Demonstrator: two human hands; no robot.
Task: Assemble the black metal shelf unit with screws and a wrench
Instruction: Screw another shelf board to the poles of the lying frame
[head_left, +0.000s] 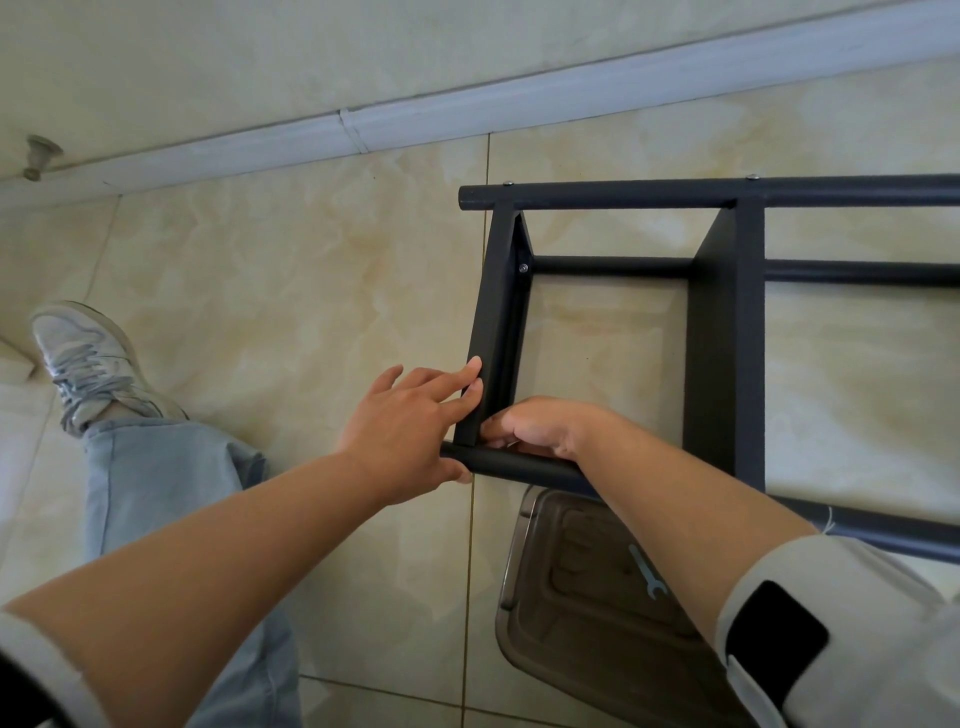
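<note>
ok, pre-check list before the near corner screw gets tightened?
1. End panel seated on near tube: ok, it meets the tube at the corner.
2. Left hand steadying: ok, fingers straight on the panel edge, thumb under the tube.
3. Right hand at the joint: ok, curled over the tube inside the corner.
4. Near corner screw started: cannot tell, hands hide it.
5. Wrench in hand: not ok, it lies in the brown bin.
6. Far corner screws: ok, heads visible in the far tube.
</note>
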